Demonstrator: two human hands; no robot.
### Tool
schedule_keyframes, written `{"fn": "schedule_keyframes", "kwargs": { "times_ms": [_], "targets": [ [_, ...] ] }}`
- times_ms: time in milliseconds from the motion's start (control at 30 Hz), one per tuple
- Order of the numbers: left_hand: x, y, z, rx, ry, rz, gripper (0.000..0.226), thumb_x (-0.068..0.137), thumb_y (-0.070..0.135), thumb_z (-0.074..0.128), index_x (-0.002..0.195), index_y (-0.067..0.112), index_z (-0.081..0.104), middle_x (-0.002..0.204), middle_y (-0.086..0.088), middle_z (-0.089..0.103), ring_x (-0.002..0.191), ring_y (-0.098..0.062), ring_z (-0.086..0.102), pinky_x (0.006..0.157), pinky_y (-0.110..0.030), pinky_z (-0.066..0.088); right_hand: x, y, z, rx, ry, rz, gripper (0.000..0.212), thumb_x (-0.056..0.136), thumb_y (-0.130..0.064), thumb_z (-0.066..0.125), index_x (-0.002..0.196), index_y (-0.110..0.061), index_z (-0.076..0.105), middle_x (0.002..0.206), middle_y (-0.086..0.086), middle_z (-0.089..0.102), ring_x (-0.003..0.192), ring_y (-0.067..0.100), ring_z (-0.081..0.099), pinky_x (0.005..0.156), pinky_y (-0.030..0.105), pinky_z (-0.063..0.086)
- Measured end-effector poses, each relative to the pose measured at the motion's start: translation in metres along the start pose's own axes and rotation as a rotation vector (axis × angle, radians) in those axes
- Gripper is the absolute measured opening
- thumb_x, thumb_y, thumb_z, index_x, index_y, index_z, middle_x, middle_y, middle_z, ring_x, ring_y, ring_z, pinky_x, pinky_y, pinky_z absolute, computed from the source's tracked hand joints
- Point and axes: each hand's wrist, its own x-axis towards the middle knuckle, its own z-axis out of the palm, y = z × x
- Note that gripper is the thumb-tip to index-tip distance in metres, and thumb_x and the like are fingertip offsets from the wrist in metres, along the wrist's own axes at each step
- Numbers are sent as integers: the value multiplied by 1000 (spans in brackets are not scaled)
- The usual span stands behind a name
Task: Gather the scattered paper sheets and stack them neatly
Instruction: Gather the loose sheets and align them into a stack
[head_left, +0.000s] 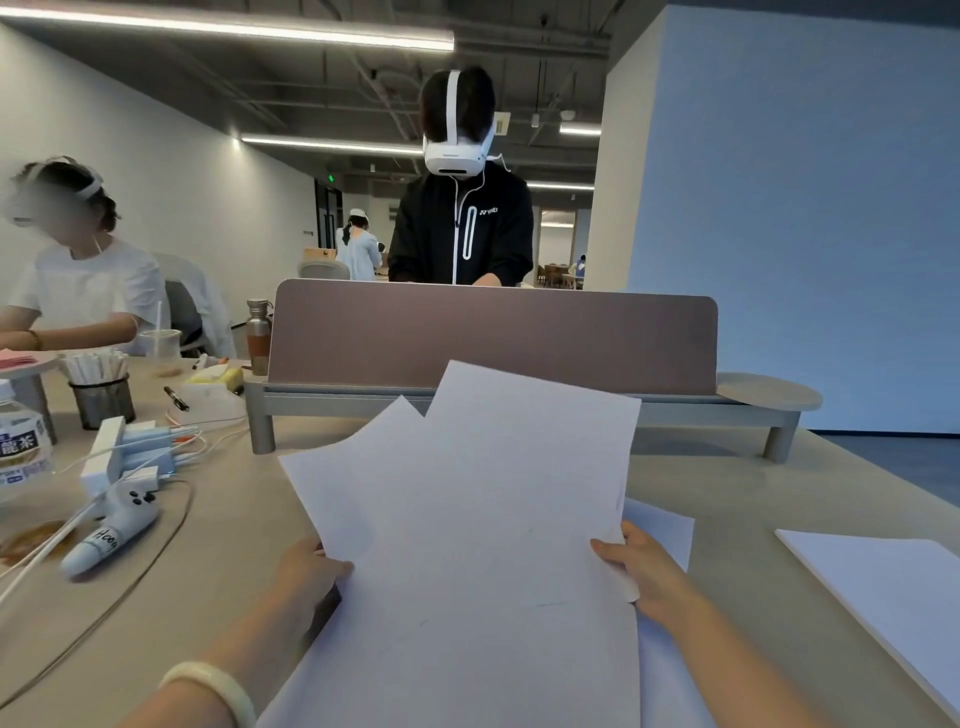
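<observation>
several thin white sheets (467, 519)

The thin white paper sheets (467, 519) look matt and smooth, like the pale beige desk (727, 493) under them. Near the desk's left edge are a glossy white plastic controller (111, 525) and a black metal-mesh pen cup (102, 402); at its far edge, a brushed-metal bottle (258, 332) and a matt mauve divider panel (493, 338).

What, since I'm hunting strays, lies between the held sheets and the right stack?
Head view: a loose sheet under the right hand, then bare tabletop.
</observation>
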Motion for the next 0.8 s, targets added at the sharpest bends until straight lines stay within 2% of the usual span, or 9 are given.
{"fn": "schedule_keyframes", "kwargs": {
  "times_ms": [67,167,267,333,400,500,600,700,800],
  "targets": [
    [-3,3,2,-17,47,35,31,77,-12,62,107,-6,58,93,-21,63,77,-33,59,69,-37,49,-1,-1,-3,55,-10,-9,25,90,2,54,111,-9,59,101,12,70,80,24,69,65,30,57],
    [-2,8,4,87,164,115,47,77,10,73,120,4,56,125,-20,53,105,-36,56,89,-41,47,-2,-2,-6,154,-17,-15,26,91,-1,53,115,-10,58,109,13,68,92,29,67,69,33,57],
    [-11,17,11,-169,2,121,36,81,3,69,112,4,52,118,-14,58,98,-33,58,78,-39,47,-3,-3,-6,238,13,-6,26,92,-3,53,117,-10,57,111,13,67,94,30,65,72,36,56],
    [-16,22,17,-285,-93,97,38,82,3,68,114,7,47,114,-13,61,99,-32,61,80,-40,49,-2,-3,-5,290,31,2,32,91,-3,53,123,-5,53,114,16,65,94,31,63,77,39,54],
    [-18,23,22,-326,-148,101,45,82,5,69,119,9,44,113,-11,62,99,-30,62,84,-39,49,-2,-4,-2,327,31,8,34,91,-2,52,125,-5,51,112,16,64,92,30,62,77,38,53],
    [-20,25,29,-265,-154,105,47,80,14,73,118,14,46,108,-3,62,95,-24,61,84,-36,49,-5,-6,1,331,24,18,33,91,-2,53,123,-8,53,109,15,65,89,29,63,70,36,57],
    [-26,28,35,-205,-161,155,36,81,14,72,110,9,52,100,-3,65,83,-20,61,68,-30,47,-8,-5,2,321,6,10,31,89,0,54,120,-6,54,110,16,65,90,31,63,76,39,56],
    [-29,33,38,-140,-109,222,39,78,16,75,110,4,56,104,-8,66,88,-24,63,64,-28,47,-12,-4,5,335,9,-10,25,89,3,53,109,-13,57,103,10,66,89,27,63,77,40,53],
    [-29,36,43,-97,-69,253,45,78,16,75,115,8,50,107,-7,60,97,-28,59,66,-33,48,-12,-4,6,350,5,-29,32,88,5,54,113,-15,54,107,9,66,92,28,63,80,39,54]
  ]
}}
